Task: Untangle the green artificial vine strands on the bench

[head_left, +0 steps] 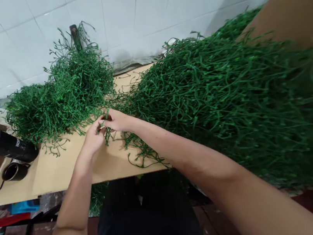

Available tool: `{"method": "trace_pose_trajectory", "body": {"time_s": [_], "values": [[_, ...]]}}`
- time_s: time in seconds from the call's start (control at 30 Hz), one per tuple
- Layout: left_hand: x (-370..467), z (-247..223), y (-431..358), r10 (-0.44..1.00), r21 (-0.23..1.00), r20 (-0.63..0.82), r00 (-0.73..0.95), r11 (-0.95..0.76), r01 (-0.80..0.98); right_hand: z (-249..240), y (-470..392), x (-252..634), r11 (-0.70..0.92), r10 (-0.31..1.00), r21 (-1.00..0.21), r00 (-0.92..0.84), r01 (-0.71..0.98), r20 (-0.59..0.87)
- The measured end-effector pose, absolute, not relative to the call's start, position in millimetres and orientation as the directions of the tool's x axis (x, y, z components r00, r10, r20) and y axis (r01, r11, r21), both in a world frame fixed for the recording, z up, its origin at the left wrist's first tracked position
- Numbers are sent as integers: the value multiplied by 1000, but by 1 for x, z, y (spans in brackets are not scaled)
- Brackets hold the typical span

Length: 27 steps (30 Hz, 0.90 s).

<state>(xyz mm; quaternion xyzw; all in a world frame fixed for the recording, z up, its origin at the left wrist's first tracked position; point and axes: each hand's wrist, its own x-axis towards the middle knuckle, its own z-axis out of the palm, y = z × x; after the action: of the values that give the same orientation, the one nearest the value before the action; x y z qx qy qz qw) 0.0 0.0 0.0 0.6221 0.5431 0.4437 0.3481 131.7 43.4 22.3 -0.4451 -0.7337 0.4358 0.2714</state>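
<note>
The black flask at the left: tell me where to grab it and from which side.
Grip the flask around its black mid-body, coming from above. It lies on its side on the table, so the round body is exposed on top; the cup sits close at its near side.

Both bare forearms are stretched forward over the near edge of the worktop (65,174). The left hand (94,136) and the right hand (117,120) are brought together above it, fingertips touching. The fingers of both are curled and pinched, with the wrists slightly bent inward.
</note>
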Motion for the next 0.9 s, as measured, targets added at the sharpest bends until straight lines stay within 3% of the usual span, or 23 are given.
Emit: {"method": "trace_pose_trajectory", "body": {"time_s": [0.17,0.33,0.47,0.53,0.73,0.9], "values": [[-25,17,-2,988,954,64,143,-102,281,23,38,135,144,849,-927,-524,347,-64],[-60,16,34,997,984,15,-82,0,179,34,28,150,161,897,-971,-436,175,70],[-69,-4,75,984,933,-33,-176,94,348,40,18,168,216,917,-970,-363,109,164],[-70,-9,91,973,928,-52,-224,130,349,44,12,176,248,917,-959,-352,136,187],[-67,6,118,910,992,-57,-410,97,78,50,-4,182,286,917,-943,-335,169,218],[-69,23,130,833,976,-215,-511,202,-81,49,-19,182,324,903,-931,-348,171,251]]}}
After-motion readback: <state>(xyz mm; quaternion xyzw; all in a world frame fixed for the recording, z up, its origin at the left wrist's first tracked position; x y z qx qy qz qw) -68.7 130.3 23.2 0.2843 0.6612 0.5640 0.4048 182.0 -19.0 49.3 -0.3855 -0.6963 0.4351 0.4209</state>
